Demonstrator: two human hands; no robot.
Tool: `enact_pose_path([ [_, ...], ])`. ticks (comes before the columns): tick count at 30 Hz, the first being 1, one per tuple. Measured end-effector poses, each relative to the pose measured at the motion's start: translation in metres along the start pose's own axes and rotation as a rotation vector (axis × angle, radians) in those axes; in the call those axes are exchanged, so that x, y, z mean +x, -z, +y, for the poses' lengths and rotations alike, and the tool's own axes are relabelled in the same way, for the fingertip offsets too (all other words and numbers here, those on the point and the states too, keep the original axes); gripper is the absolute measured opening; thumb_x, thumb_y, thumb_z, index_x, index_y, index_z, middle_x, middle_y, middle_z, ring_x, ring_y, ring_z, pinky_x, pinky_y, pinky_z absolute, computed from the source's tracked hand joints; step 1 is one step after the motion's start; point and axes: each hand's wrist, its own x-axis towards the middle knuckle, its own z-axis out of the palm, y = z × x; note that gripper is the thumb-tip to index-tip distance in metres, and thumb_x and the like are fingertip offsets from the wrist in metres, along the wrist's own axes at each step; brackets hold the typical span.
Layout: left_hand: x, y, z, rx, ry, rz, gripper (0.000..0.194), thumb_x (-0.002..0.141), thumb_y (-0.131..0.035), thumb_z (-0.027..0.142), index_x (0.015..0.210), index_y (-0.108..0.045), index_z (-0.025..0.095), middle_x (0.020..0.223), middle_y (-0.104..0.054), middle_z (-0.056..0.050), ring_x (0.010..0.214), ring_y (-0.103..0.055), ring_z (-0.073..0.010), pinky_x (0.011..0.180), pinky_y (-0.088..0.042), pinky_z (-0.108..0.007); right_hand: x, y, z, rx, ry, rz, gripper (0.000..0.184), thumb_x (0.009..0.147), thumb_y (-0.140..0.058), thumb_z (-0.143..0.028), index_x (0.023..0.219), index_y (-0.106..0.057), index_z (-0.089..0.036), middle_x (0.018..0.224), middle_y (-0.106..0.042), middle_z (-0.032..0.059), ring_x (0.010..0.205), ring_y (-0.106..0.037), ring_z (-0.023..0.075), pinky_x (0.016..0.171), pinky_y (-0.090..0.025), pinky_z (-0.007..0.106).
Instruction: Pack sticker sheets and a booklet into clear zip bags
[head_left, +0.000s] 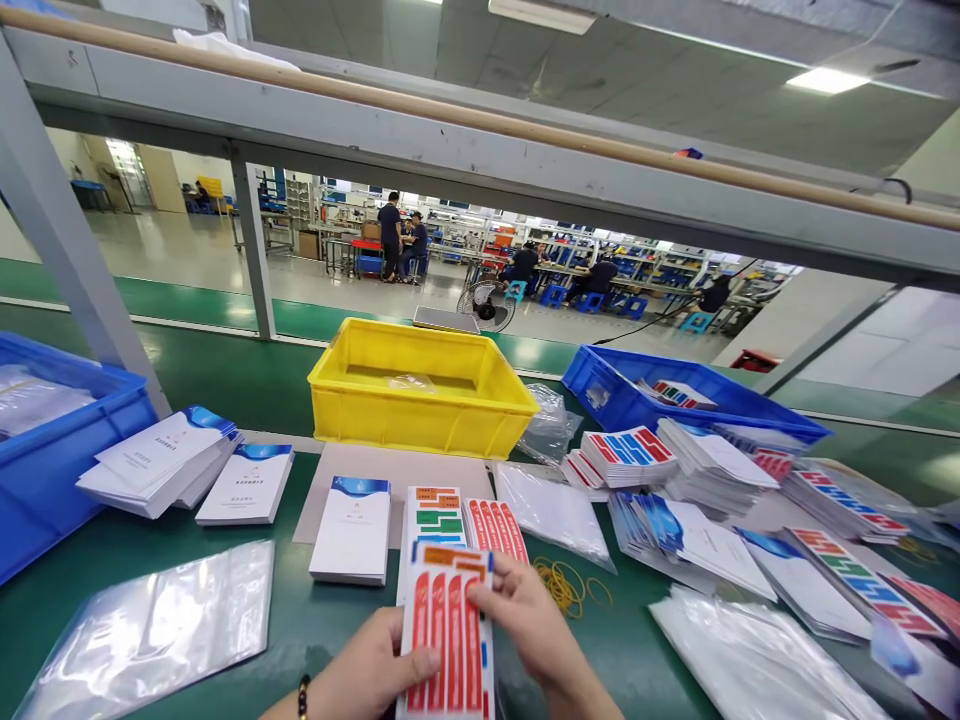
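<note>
Both hands hold a small stack of sticker sheets (448, 640), the top one printed with red strips and an orange-and-blue sheet showing behind it. My left hand (382, 655) grips the lower left side, thumb on top. On the upper right edge, my right hand (521, 610) pinches the sheets between thumb and fingers. Just beyond them lie a sheet with orange and green labels (437, 520) and a pile of red sticker sheets (499, 528). A stack of white booklets (350, 540) with blue tops stands to the left. Yellow rubber bands (562, 588) lie right of my right hand.
A yellow bin (420, 425) stands at the back, with blue bins at left (67, 450) and right (690, 400). Clear plastic bags (165, 630) lie front left, more bags (757, 660) front right. Booklet and sticker stacks (634, 455) crowd the right. A metal frame (480, 130) crosses above.
</note>
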Motion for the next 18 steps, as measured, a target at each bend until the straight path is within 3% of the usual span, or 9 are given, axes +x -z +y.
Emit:
enact_pose_path([
  [4,-0.015,0.005,0.008,0.076,0.250,-0.160,0.046,0.035,-0.083,0.048,0.059,-0.066,0.013,0.045,-0.053,0.003,0.037,-0.042,-0.0047,0.038,-0.029,-0.018,0.009,0.020,-0.007,0.217,0.164,0.379,0.042,0.055,-0.082,-0.031,0.090,-0.064,-0.017,0.070,-0.072,0.0034,0.061,-0.068,0.0216,0.061,-0.055,0.035],
  [7,-0.019,0.007,0.010,0.149,0.300,-0.222,0.049,0.035,-0.080,0.056,0.054,-0.064,0.013,0.046,-0.050,0.003,0.042,-0.041,-0.0057,0.044,-0.030,-0.020,0.014,0.026,-0.005,0.283,0.210,0.450,0.041,0.054,-0.082,-0.029,0.089,-0.064,-0.017,0.072,-0.073,0.0032,0.064,-0.068,0.0221,0.060,-0.056,0.034],
  [9,-0.014,0.007,0.010,0.363,0.182,-0.114,0.036,0.050,-0.076,0.049,0.057,-0.065,0.015,0.051,-0.052,0.002,0.047,-0.044,-0.0087,0.048,-0.033,-0.022,0.016,0.022,0.000,0.278,0.213,0.464,0.039,0.054,-0.083,-0.028,0.087,-0.064,-0.017,0.071,-0.073,0.0029,0.065,-0.069,0.0223,0.060,-0.057,0.034],
  [12,-0.003,0.007,0.012,0.834,-0.057,0.040,0.011,0.069,-0.061,0.025,0.064,-0.066,0.017,0.065,-0.057,0.000,0.062,-0.050,-0.0125,0.059,-0.038,-0.024,0.017,0.012,0.009,0.260,0.201,0.451,0.038,0.055,-0.082,-0.029,0.087,-0.063,-0.017,0.071,-0.073,0.0028,0.066,-0.069,0.0231,0.059,-0.057,0.035],
  [15,0.002,0.009,0.014,1.074,-0.194,-0.001,0.017,0.076,-0.050,0.017,0.071,-0.065,0.018,0.075,-0.060,-0.001,0.072,-0.052,-0.0138,0.068,-0.039,-0.024,0.016,0.005,0.014,0.234,0.180,0.384,0.039,0.059,-0.080,-0.029,0.092,-0.063,-0.019,0.075,-0.073,0.0031,0.070,-0.069,0.0241,0.061,-0.057,0.035],
  [18,0.002,0.013,0.015,1.046,-0.246,-0.024,0.020,0.080,-0.047,0.020,0.071,-0.064,0.018,0.075,-0.060,-0.002,0.073,-0.053,-0.0141,0.070,-0.039,-0.024,0.014,0.003,0.014,0.188,0.163,0.311,0.038,0.061,-0.079,-0.030,0.095,-0.063,-0.020,0.077,-0.074,0.0028,0.071,-0.069,0.0238,0.063,-0.056,0.035],
])
